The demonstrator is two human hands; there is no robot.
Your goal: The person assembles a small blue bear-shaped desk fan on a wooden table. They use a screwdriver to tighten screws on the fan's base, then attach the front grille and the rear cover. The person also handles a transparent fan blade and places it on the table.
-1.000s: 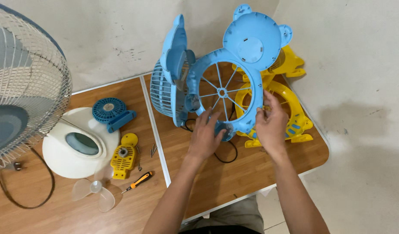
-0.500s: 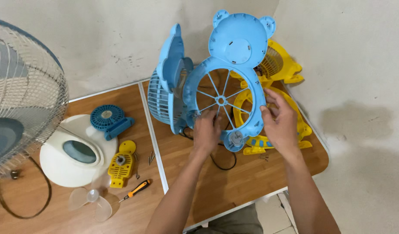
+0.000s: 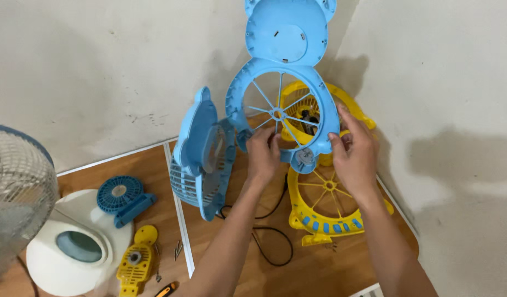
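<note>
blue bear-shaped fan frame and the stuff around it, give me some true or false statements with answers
1. Both hands hold the blue bear-shaped frame up off the table. True: the left hand and right hand have a grip on its lower rim.
2. The yellow frame lies on the floor. False: it lies on the wooden table.
3. A second blue fan half stands to the left of the held frame. True.
4. The small round blue fan is in the right hand. False: it lies on the table at the left, untouched.
5. A black cable lies on the table. True.
</note>
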